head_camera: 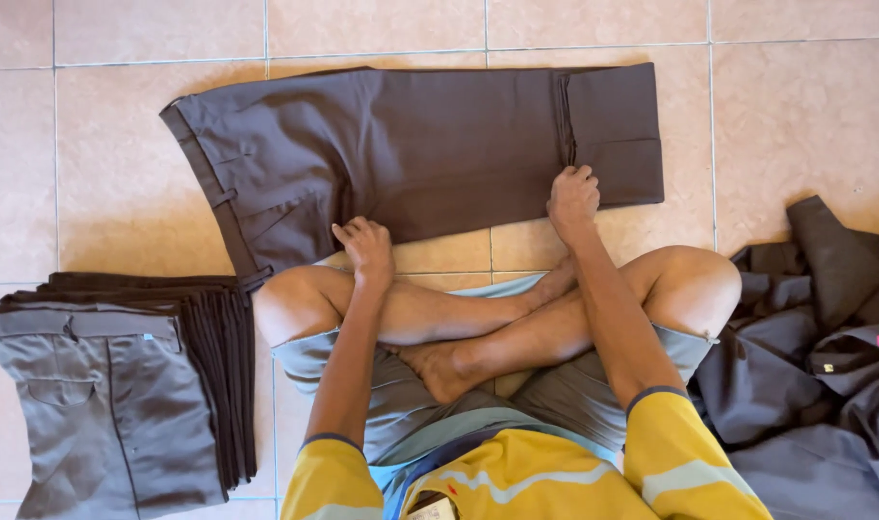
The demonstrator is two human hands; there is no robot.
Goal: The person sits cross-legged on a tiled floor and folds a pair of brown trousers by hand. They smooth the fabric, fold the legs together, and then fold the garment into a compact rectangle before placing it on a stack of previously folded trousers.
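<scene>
At my left I see a neat stack of folded grey-brown trousers. Ahead, dark brown trousers lie flat on the beige tiled floor, folded lengthwise. My left hand presses their near edge; my right hand pinches the cuff end. I judge folding midway; next, the cuff wants carrying toward the waistband. Unfolded dark garments heap at right.

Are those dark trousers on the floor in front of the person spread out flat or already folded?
Partly folded: the trousers lie flat on the tiles, legs stacked, hem end turned back. The left hand and right hand rest on their near edge.
</scene>
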